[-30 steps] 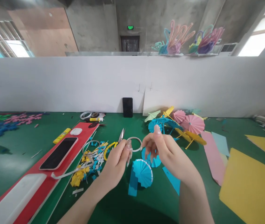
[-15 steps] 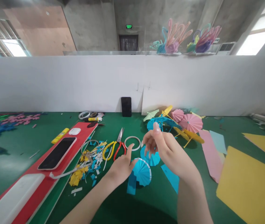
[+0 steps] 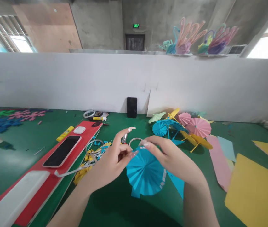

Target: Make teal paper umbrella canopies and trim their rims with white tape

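A blue pleated paper disc [image 3: 145, 173] is raised over the green table, with small white pieces along its rim. My left hand [image 3: 111, 157] pinches its upper left edge between the thumb and curled fingers; the index finger points up, away from the paper. Thumb and index finger of my right hand [image 3: 173, 156] are closed on the disc's top edge. Behind the hands lie a roll of white tape [image 3: 135, 143] and scissors [image 3: 124, 138], mostly hidden by the left hand. A blue paper strip [image 3: 135, 192] shows below the disc.
Small paper umbrellas [image 3: 198, 126] stand at the back right. Yellow sheets [image 3: 256, 189] lie at the right. On the left are a red board [image 3: 36, 186] bearing a phone [image 3: 62, 151], paper scraps [image 3: 83, 173] and a glue stick [image 3: 65, 133]. A white partition [image 3: 65, 82] rises behind.
The pleated disc has come up off the table into both hands. My right hand has lowered to its top edge, and my left hand has closed on its left edge. The view has shifted slightly.
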Tool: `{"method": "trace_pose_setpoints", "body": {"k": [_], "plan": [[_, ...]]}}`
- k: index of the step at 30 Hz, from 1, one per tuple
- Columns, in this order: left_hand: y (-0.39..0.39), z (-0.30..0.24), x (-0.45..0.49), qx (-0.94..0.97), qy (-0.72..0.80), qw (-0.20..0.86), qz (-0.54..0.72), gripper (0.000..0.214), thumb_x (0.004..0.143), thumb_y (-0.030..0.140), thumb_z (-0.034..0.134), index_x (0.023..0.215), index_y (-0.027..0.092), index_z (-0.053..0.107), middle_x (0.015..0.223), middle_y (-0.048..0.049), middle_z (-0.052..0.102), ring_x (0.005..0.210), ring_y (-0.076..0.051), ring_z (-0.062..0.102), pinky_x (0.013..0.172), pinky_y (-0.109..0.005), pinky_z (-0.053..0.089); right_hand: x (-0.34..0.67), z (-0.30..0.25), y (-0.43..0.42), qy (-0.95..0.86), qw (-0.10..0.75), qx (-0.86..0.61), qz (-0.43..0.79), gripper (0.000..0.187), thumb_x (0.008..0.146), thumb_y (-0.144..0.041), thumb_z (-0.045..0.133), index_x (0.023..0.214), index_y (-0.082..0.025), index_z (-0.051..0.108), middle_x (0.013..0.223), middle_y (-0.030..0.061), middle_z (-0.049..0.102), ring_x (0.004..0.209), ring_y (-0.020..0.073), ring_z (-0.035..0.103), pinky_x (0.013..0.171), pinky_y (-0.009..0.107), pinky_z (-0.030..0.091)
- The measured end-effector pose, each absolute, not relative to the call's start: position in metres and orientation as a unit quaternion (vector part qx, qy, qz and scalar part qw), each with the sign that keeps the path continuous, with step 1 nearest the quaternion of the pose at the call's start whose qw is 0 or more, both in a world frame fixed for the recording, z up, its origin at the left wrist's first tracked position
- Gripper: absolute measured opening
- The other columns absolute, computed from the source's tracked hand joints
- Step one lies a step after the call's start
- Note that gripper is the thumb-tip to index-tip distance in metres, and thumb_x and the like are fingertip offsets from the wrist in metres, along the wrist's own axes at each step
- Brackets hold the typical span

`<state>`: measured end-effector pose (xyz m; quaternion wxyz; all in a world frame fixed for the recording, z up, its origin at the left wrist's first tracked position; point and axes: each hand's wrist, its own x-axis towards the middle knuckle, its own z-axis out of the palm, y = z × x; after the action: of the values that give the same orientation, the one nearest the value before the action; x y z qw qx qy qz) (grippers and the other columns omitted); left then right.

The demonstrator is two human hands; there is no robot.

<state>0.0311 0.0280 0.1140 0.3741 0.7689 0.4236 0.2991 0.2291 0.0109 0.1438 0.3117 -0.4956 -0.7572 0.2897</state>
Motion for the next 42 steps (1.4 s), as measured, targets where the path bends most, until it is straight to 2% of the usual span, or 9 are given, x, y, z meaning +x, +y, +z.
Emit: {"method": "trace_pose_setpoints", "body": {"k": [3, 7, 10, 13, 16, 22, 26, 33, 42], "plan": [[0.019, 0.121, 0.021, 0.771, 0.413, 0.359, 0.327, 0.048, 0.093, 0.030, 0.043, 0.134, 0.030, 0.019, 0.066, 0.0063, 0.052, 0.061, -0.012, 0.052, 0.053, -0.022, 0.040, 0.220, 0.143, 0.012, -0.783, 0.281, -0.450, 0.324, 0.035, 0.094, -0.041, 0.041, 0.079, -0.017, 0.061, 0.064, -0.0029, 0.050, 0.056, 0.0105, 0.043, 0.050, 0.022, 0.034], [0.018, 0.131, 0.007, 0.780, 0.414, 0.309, 0.353, 0.040, 0.092, 0.026, 0.046, 0.128, 0.029, 0.028, 0.072, 0.0048, 0.056, 0.064, -0.012, 0.056, 0.055, -0.021, 0.044, 0.208, 0.142, 0.010, -0.758, 0.329, -0.419, 0.376, 0.033, 0.093, -0.038, 0.043, 0.069, -0.017, 0.053, 0.064, -0.0042, 0.039, 0.058, 0.0094, 0.036, 0.051, 0.020, 0.032], [0.013, 0.140, 0.001, 0.782, 0.426, 0.157, 0.427, 0.030, 0.088, 0.021, 0.054, 0.115, 0.028, 0.044, 0.093, 0.0012, 0.058, 0.078, -0.012, 0.055, 0.067, -0.023, 0.046, 0.201, 0.142, 0.006, -0.747, 0.344, -0.441, 0.359, 0.036, 0.093, -0.037, 0.043, 0.062, -0.018, 0.044, 0.061, -0.0050, 0.033, 0.055, 0.0089, 0.029, 0.047, 0.020, 0.027], [-0.004, 0.150, 0.000, 0.753, 0.395, 0.013, 0.526, 0.016, 0.085, 0.016, 0.056, 0.098, 0.025, 0.054, 0.092, 0.0013, 0.054, 0.079, -0.012, 0.050, 0.066, -0.023, 0.043, 0.195, 0.141, 0.002, -0.746, 0.338, -0.476, 0.319, 0.030, 0.094, -0.034, 0.043, 0.070, -0.019, 0.051, 0.063, -0.0046, 0.043, 0.053, 0.0092, 0.031, 0.047, 0.021, 0.026], [-0.024, 0.157, 0.002, 0.788, 0.337, 0.083, 0.508, 0.009, 0.090, 0.019, 0.048, 0.090, 0.025, 0.054, 0.079, 0.0021, 0.051, 0.070, -0.012, 0.048, 0.058, -0.022, 0.041, 0.188, 0.140, -0.001, -0.742, 0.338, -0.496, 0.300, 0.024, 0.094, -0.032, 0.043, 0.080, -0.020, 0.058, 0.070, -0.0032, 0.055, 0.055, 0.0099, 0.038, 0.050, 0.021, 0.029], [-0.022, 0.155, 0.005, 0.867, 0.365, 0.203, 0.273, 0.015, 0.094, 0.011, 0.038, 0.093, 0.024, 0.046, 0.090, 0.0020, 0.050, 0.082, -0.011, 0.050, 0.078, -0.021, 0.041, 0.183, 0.142, -0.005, -0.747, 0.339, -0.461, 0.338, 0.023, 0.094, -0.030, 0.041, 0.079, -0.022, 0.057, 0.069, -0.0039, 0.055, 0.061, 0.0112, 0.042, 0.055, 0.021, 0.034], [-0.012, 0.152, 0.001, 0.870, 0.378, 0.205, 0.240, 0.014, 0.097, 0.015, 0.033, 0.100, 0.025, 0.043, 0.095, 0.0022, 0.048, 0.088, -0.011, 0.049, 0.083, -0.023, 0.038, 0.186, 0.145, -0.007, -0.758, 0.316, -0.454, 0.347, 0.024, 0.096, -0.029, 0.039, 0.079, -0.022, 0.054, 0.068, -0.0044, 0.052, 0.061, 0.0111, 0.040, 0.055, 0.021, 0.034], [-0.011, 0.150, -0.001, 0.869, 0.396, 0.243, 0.171, 0.014, 0.098, 0.019, 0.030, 0.097, 0.024, 0.043, 0.089, 0.0027, 0.049, 0.075, -0.011, 0.050, 0.069, -0.025, 0.039, 0.190, 0.146, -0.008, -0.785, 0.260, -0.448, 0.340, 0.027, 0.098, -0.026, 0.033, 0.075, -0.022, 0.046, 0.067, -0.0040, 0.047, 0.058, 0.0122, 0.034, 0.055, 0.024, 0.032], [-0.012, 0.148, -0.002, 0.846, 0.421, 0.281, 0.168, 0.015, 0.098, 0.022, 0.029, 0.094, 0.024, 0.043, 0.087, 0.0028, 0.050, 0.073, -0.011, 0.051, 0.065, -0.025, 0.039, 0.189, 0.143, -0.008, -0.801, 0.229, -0.444, 0.330, 0.025, 0.099, -0.023, 0.030, 0.077, -0.023, 0.042, 0.068, -0.0048, 0.046, 0.060, 0.0112, 0.039, 0.056, 0.023, 0.034]]}}
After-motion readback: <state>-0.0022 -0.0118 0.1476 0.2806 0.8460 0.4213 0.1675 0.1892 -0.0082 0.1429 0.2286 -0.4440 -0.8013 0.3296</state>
